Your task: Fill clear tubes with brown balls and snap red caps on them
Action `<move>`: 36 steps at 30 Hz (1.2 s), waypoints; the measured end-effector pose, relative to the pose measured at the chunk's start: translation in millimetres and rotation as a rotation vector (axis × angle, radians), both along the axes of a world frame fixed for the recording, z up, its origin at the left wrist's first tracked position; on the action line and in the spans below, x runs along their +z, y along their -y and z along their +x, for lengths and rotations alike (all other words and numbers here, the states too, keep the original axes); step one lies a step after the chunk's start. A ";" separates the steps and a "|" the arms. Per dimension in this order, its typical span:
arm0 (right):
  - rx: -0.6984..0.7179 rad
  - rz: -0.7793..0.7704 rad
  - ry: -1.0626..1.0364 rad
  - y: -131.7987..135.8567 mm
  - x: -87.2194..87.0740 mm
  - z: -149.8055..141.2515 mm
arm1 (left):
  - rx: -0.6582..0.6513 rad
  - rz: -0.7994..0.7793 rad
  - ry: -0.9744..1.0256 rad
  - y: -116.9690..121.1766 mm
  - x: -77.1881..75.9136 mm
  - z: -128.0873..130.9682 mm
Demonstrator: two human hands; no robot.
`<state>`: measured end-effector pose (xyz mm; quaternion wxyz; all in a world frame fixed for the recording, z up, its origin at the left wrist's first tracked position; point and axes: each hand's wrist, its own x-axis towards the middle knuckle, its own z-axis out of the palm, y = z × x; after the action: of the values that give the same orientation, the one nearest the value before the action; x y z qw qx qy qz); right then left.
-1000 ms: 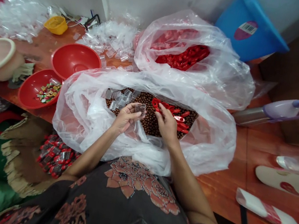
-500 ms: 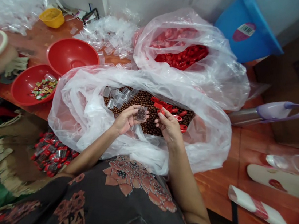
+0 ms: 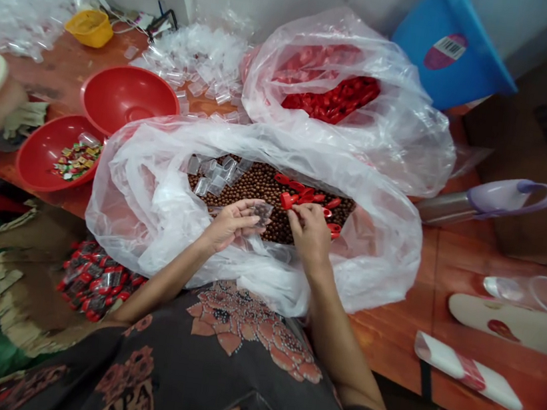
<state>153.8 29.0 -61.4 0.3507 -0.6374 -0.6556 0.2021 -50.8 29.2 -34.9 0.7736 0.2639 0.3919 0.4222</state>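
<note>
A small clear plastic container (image 3: 263, 213) with dark brown balls inside is held between the fingers and thumb of my left hand (image 3: 231, 225). My right hand (image 3: 311, 231) pinches a red plastic cap (image 3: 286, 200), just right of the container and apart from it. Both hands are over a large white plastic bag (image 3: 141, 214) whose open mouth shows many small brown balls (image 3: 257, 179). On the balls lie several empty clear containers (image 3: 217, 176) at the left and several red caps (image 3: 333, 230) at the right.
Behind stands a clear bag (image 3: 403, 135) of red caps. Red bowls (image 3: 131, 95) are at the left; one holds small colourful wrapped pieces (image 3: 76, 159). Filled red-capped containers (image 3: 96, 282) lie in a torn carton (image 3: 13, 265) below. A tumbler (image 3: 490, 200) and blue bucket (image 3: 455, 47) are at the right.
My right hand has turned palm down with the red cap, its fingers lower over the caps. The clear container in my left hand has tilted and shifted slightly right. The whole view has shifted a little.
</note>
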 end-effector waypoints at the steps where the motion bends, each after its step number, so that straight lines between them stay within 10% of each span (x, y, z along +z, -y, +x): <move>1: 0.000 -0.006 -0.086 -0.6 0.4 0.6 | -0.002 -0.002 0.005 0.7 0.1 -0.3; 11: 0.103 -0.296 -0.949 3.0 10.8 -4.2 | -0.035 -0.074 0.033 5.8 3.9 -2.6; 36: 0.251 -0.409 -1.000 10.3 15.5 -13.2 | -0.086 -0.194 0.026 17.5 1.1 -10.2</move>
<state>140.6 18.7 -45.9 0.4615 -0.4360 -0.4275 0.6435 -60.9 11.7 -33.8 0.8179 0.1988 0.4094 0.3520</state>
